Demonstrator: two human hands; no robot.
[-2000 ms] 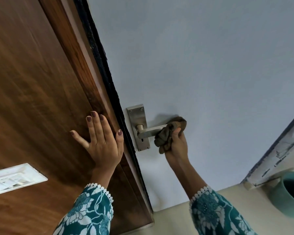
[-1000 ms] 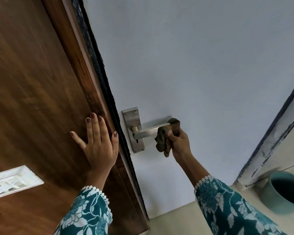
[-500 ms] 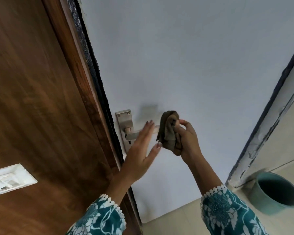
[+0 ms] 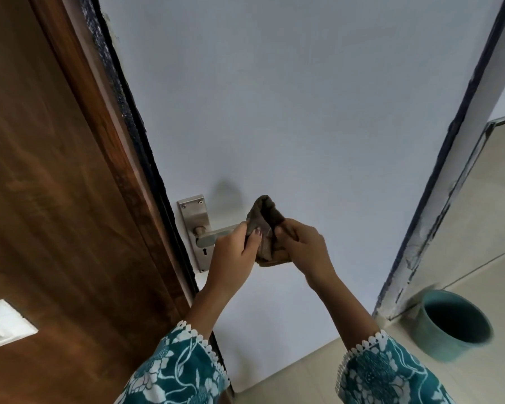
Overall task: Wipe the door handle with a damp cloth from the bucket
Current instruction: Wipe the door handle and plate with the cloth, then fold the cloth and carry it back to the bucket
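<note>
A brown cloth (image 4: pixel 263 221) is bunched up in front of the pale blue door (image 4: pixel 289 112), just right of the steel lever handle (image 4: pixel 213 236) and its backplate (image 4: pixel 195 217). My left hand (image 4: pixel 235 252) grips the cloth's left side and covers the lever's outer end. On the cloth's right side my right hand (image 4: pixel 302 247) is closed. Both hands hold the cloth together, off the lever. A teal bucket (image 4: pixel 452 326) stands on the floor at the lower right.
A dark wooden panel (image 4: pixel 56 185) fills the left, with a white switch plate (image 4: pixel 3 325) at its lower left. A worn white door frame (image 4: pixel 438 199) runs along the right. Beige tiled floor (image 4: pixel 289 380) lies below the door.
My left hand left the wooden panel, crossed to the handle and took hold of the cloth. My right hand drew the cloth off the lever's end. The view drifted right.
</note>
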